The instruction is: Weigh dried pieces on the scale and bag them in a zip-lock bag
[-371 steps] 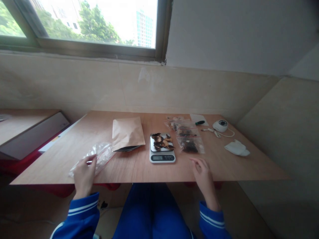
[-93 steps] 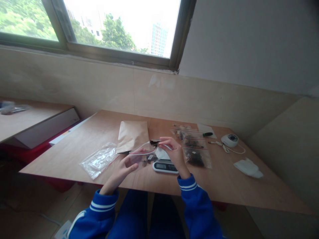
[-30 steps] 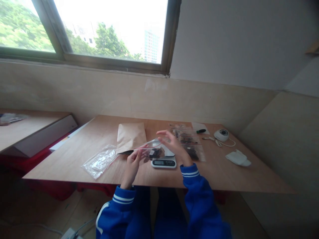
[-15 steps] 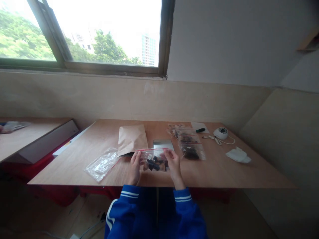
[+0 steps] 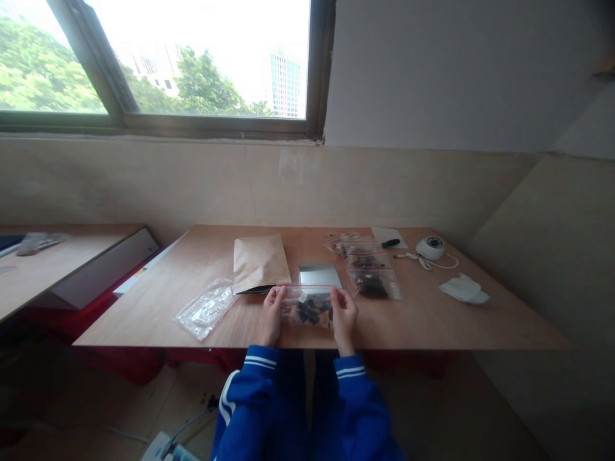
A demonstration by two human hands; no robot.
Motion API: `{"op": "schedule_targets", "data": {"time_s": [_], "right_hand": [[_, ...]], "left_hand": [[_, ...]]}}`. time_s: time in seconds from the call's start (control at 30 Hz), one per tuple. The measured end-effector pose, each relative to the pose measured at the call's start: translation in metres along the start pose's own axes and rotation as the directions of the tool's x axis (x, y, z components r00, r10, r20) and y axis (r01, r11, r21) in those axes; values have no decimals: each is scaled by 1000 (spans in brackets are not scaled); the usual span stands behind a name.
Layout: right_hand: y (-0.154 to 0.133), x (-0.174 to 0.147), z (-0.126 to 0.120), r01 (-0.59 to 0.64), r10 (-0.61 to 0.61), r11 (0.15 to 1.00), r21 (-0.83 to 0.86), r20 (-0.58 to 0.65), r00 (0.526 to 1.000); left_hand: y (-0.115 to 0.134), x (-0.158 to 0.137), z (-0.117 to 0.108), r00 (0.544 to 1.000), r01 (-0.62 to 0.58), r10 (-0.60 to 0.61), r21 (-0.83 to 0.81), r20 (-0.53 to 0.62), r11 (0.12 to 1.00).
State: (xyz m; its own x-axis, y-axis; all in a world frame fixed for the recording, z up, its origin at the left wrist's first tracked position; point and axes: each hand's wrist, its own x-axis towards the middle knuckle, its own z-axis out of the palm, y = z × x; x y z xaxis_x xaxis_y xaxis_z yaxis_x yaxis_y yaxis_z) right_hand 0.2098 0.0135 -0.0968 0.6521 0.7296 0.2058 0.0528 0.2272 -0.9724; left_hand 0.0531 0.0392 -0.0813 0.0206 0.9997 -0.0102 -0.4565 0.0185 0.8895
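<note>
Between my two hands is a clear zip bag (image 5: 311, 312) with a red seal strip and several dark small parts inside, too small to name. My left hand (image 5: 273, 312) pinches its left top corner. At the right end of the strip, my right hand (image 5: 344, 315) is closed on the other corner. Just behind the bag lies a flat silvery, scale-like plate (image 5: 317, 276). A brown paper bag (image 5: 260, 262) rests left of it, its dark mouth toward me. Further left lies another clear zip bag (image 5: 204, 310), seemingly without parts.
Several filled zip bags (image 5: 372, 283) lie in a column on the right. Behind them are a dark-handled screwdriver (image 5: 391, 243) and white paper (image 5: 401, 237). A white dome camera (image 5: 430, 248) with cable and a crumpled white wrapper (image 5: 464, 289) sit farther right. Another table (image 5: 62, 262) stands left.
Both hands still hold the zip bag; its seal strip is now stretched straighter between them. My right hand has turned a little. The whole view has shifted slightly.
</note>
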Motion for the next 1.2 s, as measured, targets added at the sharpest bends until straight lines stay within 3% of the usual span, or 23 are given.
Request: {"op": "schedule_targets", "data": {"time_s": [0.33, 0.83, 1.2], "right_hand": [[4, 5, -3, 20, -24, 999, 47, 69, 997], [2, 3, 0, 88, -88, 996, 12, 65, 994], [5, 3, 1, 82, -81, 996, -26, 27, 996]], "left_hand": [[-1, 0, 1, 1000, 7, -7, -69, 0, 998], [-5, 5, -4, 999, -3, -1, -87, -38, 996], [-12, 8, -11, 1000, 9, -7, -75, 23, 997]]}}
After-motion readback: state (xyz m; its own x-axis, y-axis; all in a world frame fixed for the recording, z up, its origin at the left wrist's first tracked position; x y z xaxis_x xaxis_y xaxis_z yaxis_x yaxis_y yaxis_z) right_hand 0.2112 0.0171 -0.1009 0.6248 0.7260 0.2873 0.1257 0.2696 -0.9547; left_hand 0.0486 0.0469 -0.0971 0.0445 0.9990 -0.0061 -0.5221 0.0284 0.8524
